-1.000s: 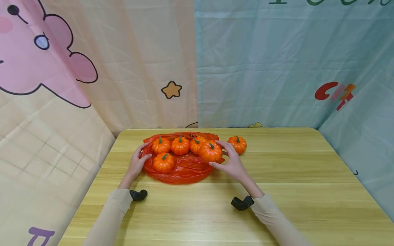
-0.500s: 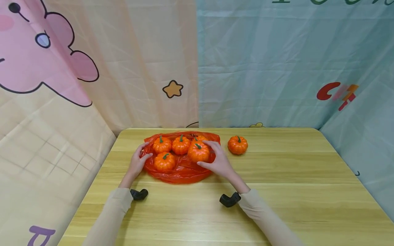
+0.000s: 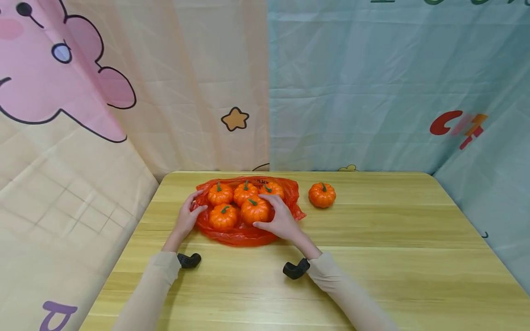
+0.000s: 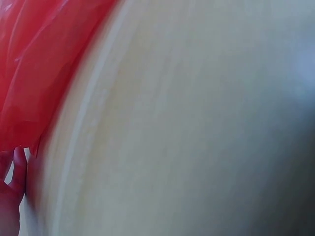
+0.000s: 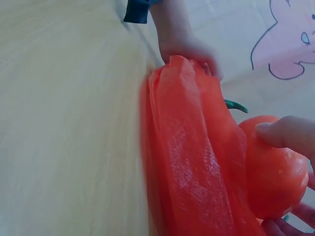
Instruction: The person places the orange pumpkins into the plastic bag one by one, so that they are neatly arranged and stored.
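Observation:
A red plastic bag lies spread on the table, its mouth facing up. My right hand grips a small orange pumpkin low over the bag's front middle; in the right wrist view its thumb presses the pumpkin's side, behind the bag's raised edge. Several other pumpkins sit in the bag: a front-left pumpkin, a back-left pumpkin, a back-middle pumpkin and a back-right pumpkin, all with green stems. At the bag's left edge, my left hand holds the plastic between thumb and fingers.
One more pumpkin stands on the wooden table to the right of the bag. Printed curtains hang behind the table and along both sides. Black curved pieces sit at both wrists.
My right hand has carried its pumpkin leftward and down, from the bag's right edge to beside the front-left pumpkin. The left hand stays at the bag's edge.

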`<act>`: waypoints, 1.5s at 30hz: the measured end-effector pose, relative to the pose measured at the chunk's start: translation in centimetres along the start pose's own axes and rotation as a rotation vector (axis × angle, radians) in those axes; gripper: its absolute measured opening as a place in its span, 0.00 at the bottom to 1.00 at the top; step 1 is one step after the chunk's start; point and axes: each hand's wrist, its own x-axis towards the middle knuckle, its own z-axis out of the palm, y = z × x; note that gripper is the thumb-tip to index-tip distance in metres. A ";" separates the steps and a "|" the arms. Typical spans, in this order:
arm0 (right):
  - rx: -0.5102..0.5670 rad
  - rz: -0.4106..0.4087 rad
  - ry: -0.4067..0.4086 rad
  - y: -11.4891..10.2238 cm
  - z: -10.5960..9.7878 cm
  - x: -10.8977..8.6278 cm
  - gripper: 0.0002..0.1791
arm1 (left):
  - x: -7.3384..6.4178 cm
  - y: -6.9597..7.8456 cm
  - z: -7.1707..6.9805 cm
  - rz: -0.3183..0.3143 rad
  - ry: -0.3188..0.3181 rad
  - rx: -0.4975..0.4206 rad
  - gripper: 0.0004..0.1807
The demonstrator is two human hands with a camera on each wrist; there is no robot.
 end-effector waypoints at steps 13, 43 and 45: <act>-0.017 0.046 -0.032 0.2 1.1 0.2 0.41 | 0.4 0.1 -0.1 -0.052 -0.020 -0.047 0.29; 0.095 0.083 -0.095 1.6 2.5 0.4 0.41 | 0.1 0.0 0.0 0.000 -0.001 -0.002 0.28; 0.101 0.082 -0.099 1.7 2.5 0.5 0.41 | 0.0 0.1 0.0 -0.001 0.001 0.000 0.28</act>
